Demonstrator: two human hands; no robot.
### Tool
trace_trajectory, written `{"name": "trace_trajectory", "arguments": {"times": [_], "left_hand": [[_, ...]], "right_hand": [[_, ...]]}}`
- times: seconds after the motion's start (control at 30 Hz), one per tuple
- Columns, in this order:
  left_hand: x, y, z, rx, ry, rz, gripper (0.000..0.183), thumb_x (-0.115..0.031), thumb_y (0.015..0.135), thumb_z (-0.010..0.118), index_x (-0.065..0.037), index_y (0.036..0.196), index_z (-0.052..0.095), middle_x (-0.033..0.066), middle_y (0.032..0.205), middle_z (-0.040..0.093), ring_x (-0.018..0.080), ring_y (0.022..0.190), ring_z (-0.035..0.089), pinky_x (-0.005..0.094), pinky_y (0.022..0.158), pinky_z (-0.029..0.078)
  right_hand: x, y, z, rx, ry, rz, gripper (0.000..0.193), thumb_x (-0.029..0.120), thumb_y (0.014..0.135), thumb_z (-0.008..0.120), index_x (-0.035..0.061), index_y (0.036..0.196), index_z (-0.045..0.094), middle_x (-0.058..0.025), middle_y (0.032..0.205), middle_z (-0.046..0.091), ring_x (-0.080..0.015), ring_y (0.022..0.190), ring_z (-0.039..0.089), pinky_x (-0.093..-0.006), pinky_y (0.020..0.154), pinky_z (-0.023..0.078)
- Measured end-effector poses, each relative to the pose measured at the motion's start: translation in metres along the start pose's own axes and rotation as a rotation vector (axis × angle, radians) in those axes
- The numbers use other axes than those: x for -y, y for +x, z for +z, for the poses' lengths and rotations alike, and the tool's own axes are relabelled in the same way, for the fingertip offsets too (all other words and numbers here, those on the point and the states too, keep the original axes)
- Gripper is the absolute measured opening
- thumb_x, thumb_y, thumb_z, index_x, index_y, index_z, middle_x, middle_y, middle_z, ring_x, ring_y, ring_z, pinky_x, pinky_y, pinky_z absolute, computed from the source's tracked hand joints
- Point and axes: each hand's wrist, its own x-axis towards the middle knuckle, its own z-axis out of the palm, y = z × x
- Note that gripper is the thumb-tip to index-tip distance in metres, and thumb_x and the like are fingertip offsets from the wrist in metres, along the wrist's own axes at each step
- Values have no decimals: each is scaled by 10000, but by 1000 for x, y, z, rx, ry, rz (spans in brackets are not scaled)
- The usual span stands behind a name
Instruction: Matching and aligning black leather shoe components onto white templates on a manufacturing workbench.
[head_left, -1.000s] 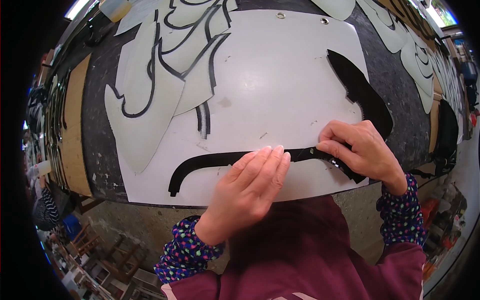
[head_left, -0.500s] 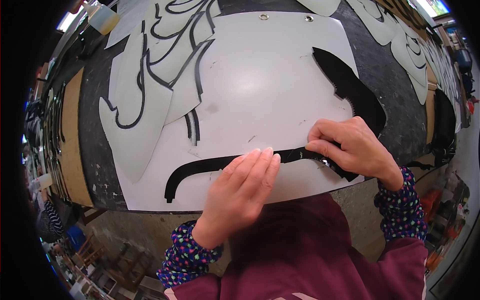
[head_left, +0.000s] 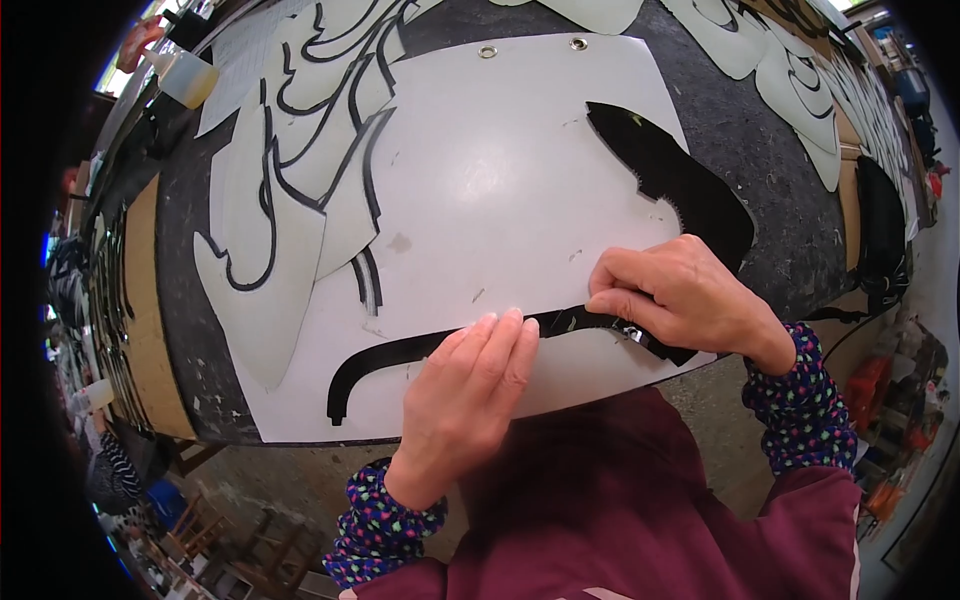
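Observation:
A black curved piece of sheet material lies on a white board (head_left: 450,200). Its narrow strip (head_left: 385,352) runs along the board's near side and bends down at the left end. A broad black part (head_left: 695,190) with a small-toothed inner edge sits at the right; my right hand hides where it meets the strip. My left hand (head_left: 465,390) rests with fingers together and stretched flat over the strip's middle. Thumb and bent forefinger of my right hand (head_left: 690,295) pinch at the strip's right portion. A small shiny patch (head_left: 634,335) shows just below those fingers.
Pale cut pieces with black edging (head_left: 270,310) overlap on the board's left. More pale pieces (head_left: 795,95) lie at the far right of the dark table (head_left: 190,330). A squeeze bottle with yellowish liquid (head_left: 188,78) is at the far left. Two metal eyelets (head_left: 487,52) pierce the board's far edge.
The whole view has shifted a little, with the far part of the table appearing further left. Both hands keep nearly the same pose and place on the black strip.

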Motion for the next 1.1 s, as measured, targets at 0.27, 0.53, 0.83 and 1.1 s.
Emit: {"name": "trace_trajectory", "arguments": {"times": [0.27, 0.53, 0.83, 1.1], "left_hand": [[1, -1, -1, 19, -30, -11, 365, -23, 889, 593, -20, 1245, 676, 107, 1263, 647, 232, 1119, 639, 360, 950, 539], [-1, -1, 1, 30, 34, 23, 432, -48, 916, 555, -86, 1339, 634, 103, 1263, 611, 240, 1158, 591, 371, 985, 512], [-6, 0, 4, 49, 169, 35, 492, -44, 915, 546, -265, 1333, 683, 70, 1259, 567, 213, 1152, 549, 355, 957, 536], [-10, -1, 6, 66, 222, 15, 524, -28, 904, 556, -260, 1362, 662, 61, 1243, 556, 211, 1162, 522, 348, 949, 515]], "right_hand": [[0, -1, 0, 3, -53, -25, 127, 188, 944, 671, 74, 894, 647, -71, 642, 621, -253, 579, 628, -336, 546, 459], [2, 0, 1, 13, -43, 7, 176, 251, 951, 655, 91, 879, 637, -87, 634, 636, -295, 597, 645, -379, 551, 480], [1, -1, 2, 12, -62, -2, 185, 250, 954, 650, 90, 866, 626, -87, 620, 623, -296, 588, 638, -385, 538, 461], [1, -1, 3, 16, -67, -13, 183, 249, 959, 644, 91, 870, 618, -86, 617, 619, -298, 591, 635, -390, 537, 454]]}}
